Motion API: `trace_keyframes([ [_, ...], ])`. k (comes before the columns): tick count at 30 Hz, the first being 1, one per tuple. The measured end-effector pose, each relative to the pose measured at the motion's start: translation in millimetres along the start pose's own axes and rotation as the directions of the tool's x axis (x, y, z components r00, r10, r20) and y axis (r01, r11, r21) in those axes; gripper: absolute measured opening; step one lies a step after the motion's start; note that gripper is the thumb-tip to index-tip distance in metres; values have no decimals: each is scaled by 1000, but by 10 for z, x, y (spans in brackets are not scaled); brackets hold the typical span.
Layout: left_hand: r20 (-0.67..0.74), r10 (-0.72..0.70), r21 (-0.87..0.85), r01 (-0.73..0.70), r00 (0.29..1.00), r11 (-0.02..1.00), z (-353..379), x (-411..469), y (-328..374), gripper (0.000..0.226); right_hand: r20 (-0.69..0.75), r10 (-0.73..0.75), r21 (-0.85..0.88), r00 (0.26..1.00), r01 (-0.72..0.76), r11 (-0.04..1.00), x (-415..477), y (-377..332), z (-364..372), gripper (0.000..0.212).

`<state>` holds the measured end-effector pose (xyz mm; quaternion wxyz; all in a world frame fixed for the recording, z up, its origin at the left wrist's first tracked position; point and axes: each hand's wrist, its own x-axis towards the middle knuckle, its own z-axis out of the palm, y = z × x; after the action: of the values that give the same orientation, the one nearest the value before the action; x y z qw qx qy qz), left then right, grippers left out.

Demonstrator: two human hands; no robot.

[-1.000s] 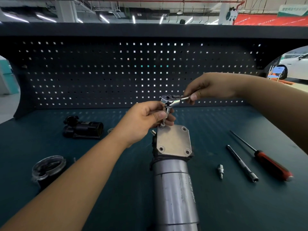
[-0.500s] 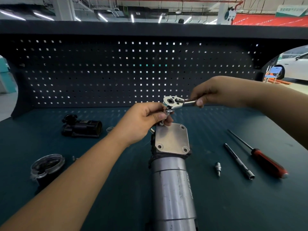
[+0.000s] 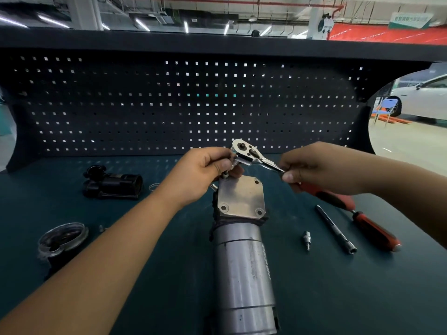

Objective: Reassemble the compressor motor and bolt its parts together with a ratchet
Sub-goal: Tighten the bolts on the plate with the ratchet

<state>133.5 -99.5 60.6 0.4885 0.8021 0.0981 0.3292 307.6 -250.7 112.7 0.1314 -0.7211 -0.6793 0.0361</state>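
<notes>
Centre frame: left hand (image 3: 205, 170) pinches the socket (image 3: 225, 175) under the chrome ratchet (image 3: 244, 151) head, right hand (image 3: 312, 168) grips its handle, apparently tightening the upper-left corner of the square steel plate (image 3: 239, 199) on the silver cylindrical compressor motor (image 3: 242, 262), next wanting short, square swings.

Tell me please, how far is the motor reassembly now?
Done: end plate sits on the motor body. In hand: left hand steadies the ratchet at the plate's far-left corner; right hand holds its handle. Left, probably: black part and round cap lie loose.
</notes>
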Motion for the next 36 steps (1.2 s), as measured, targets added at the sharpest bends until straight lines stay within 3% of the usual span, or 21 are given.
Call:
trace_keyframes([
  [12,75,12,-19,-10,997,1000,-16,-16,11,26,-19,22,2,1000,-22,1000,-123,-131,-32,29],
  [25,8,63,85,-63,998,994,-7,-40,-5,30,-154,96,135,983,-75,988,-249,-321,266,31],
  [36,-97,70,33,-67,993,997,79,-34,-41,18,-322,211,407,923,-66,911,-300,-702,654,37],
])
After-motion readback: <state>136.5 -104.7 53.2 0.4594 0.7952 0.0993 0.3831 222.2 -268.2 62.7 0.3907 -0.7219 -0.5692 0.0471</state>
